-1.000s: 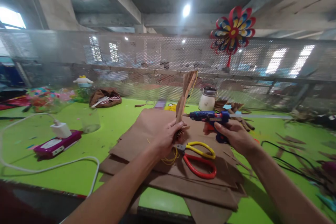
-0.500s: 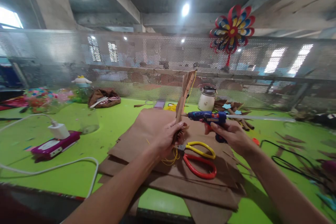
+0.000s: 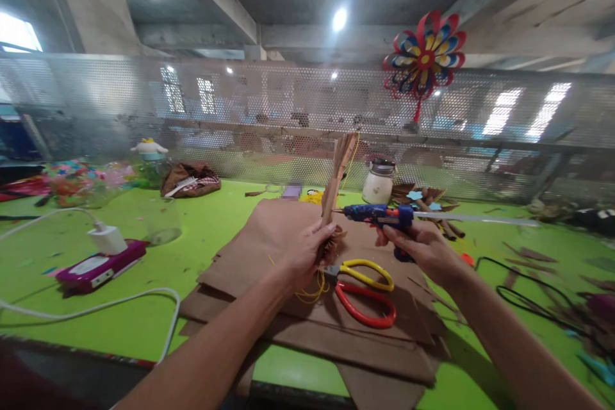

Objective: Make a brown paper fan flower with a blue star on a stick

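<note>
My left hand (image 3: 307,250) is closed round the lower part of a bundle of folded brown paper (image 3: 338,173), held upright. A yellow string (image 3: 354,157) runs along the bundle's right edge, and more of it hangs loose below the hand. In my right hand (image 3: 425,246) is a blue glue gun (image 3: 377,213), its nozzle pointing left at the bundle, touching or very close to it. A clear glue stick (image 3: 475,218) sticks out of the gun's back end. Scissors with one yellow and one red handle (image 3: 368,317) lie below on stacked brown paper sheets (image 3: 269,230).
On the green table (image 3: 216,221) at left stand a purple power strip (image 3: 103,266) with a white plug and a clear cup (image 3: 163,224). A white jar (image 3: 378,182) stands behind the glue gun. Black cable (image 3: 523,298) and paper scraps lie at right. A perforated metal screen (image 3: 288,96) closes the back.
Both hands, the paper bundle and the glue gun stay almost where they were. The gun has shifted very slightly, with its nozzle still at the bundle.
</note>
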A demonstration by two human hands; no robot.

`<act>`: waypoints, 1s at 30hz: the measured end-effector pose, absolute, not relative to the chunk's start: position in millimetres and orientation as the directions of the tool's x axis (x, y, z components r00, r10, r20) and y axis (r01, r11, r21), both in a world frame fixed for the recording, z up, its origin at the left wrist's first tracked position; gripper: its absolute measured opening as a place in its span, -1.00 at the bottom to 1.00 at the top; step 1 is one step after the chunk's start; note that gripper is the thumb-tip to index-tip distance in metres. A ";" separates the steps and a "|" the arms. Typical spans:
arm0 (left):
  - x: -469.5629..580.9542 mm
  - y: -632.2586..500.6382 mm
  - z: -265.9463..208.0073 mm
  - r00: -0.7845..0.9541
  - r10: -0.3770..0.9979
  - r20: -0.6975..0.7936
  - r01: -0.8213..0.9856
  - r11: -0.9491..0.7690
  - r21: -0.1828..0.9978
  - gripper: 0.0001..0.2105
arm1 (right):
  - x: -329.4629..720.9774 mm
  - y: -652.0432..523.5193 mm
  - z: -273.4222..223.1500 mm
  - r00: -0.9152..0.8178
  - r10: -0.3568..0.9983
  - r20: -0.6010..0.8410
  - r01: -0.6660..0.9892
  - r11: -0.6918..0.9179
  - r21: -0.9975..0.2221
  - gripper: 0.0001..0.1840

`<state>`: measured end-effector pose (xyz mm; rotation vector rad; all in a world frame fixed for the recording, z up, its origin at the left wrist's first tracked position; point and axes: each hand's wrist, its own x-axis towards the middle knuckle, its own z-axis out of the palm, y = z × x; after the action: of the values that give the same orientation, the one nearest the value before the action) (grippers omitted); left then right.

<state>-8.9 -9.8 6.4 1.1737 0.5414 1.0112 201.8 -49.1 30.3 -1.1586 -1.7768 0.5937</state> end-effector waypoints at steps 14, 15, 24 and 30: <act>-8.7 -7.8 3.7 0.473 0.868 0.150 -0.347 0.026 0.938 -0.77 | 201.7 -49.3 29.5 -0.142 0.903 0.406 0.496 0.420 -0.760 -0.63; -8.7 -7.7 3.7 0.470 0.870 0.150 -0.348 0.026 0.937 -0.77 | 201.5 -49.2 29.4 -0.139 0.902 0.409 0.492 0.421 -0.762 -0.63; -9.7 -7.4 2.8 0.437 0.890 0.130 -0.320 0.019 0.947 -0.75 | 196.5 -49.6 30.9 -0.152 0.913 0.379 0.409 0.407 -0.817 -0.63; -9.3 -7.5 1.6 0.442 0.885 0.148 -0.338 0.012 0.941 -0.75 | 197.6 -49.8 32.2 -0.153 0.920 0.360 0.426 0.390 -0.816 -0.62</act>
<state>-9.3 -7.5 1.6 1.1988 0.5822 1.0426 197.6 -49.8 32.2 -1.1825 -1.7519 0.6915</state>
